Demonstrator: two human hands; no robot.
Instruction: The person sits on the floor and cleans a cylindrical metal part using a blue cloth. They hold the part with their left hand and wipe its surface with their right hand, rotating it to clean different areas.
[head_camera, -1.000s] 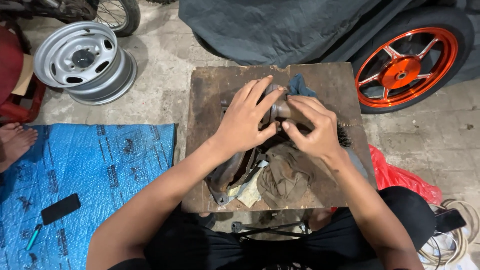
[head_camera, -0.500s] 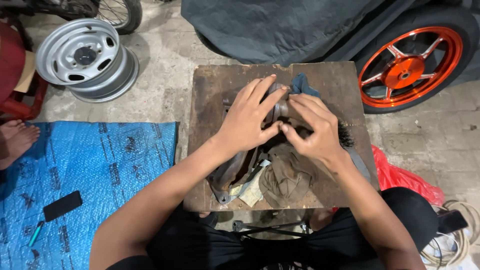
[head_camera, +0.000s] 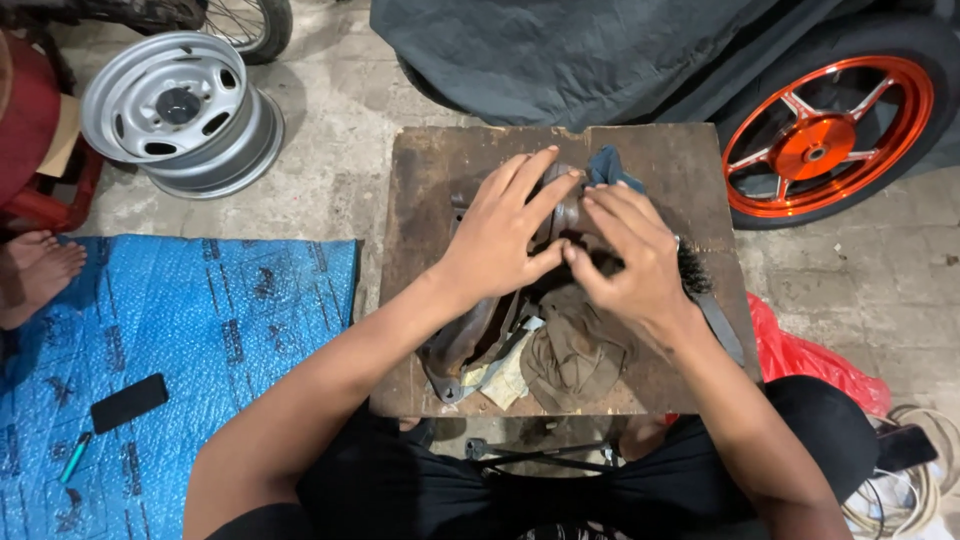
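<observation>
A wooden board (head_camera: 430, 180) filled the centre of the frame. On it lay a rusty metal part (head_camera: 470, 340), running from centre down to lower left. Left hand (head_camera: 505, 235) lay flat over the part's upper end, fingers spread. Right hand (head_camera: 625, 265) was just beside it, fingertips meeting the left thumb over the part; grip hidden. A brown rag (head_camera: 575, 350) lay below the hands.

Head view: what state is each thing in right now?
Left hand: flat on the rusty metal part, fingers spread.
Right hand: fingers pinching at the part.
Brown rag: crumpled on the wooden board.
Silver wheel rim: lying flat on the floor.
Phone: lying on the blue tarp.
</observation>
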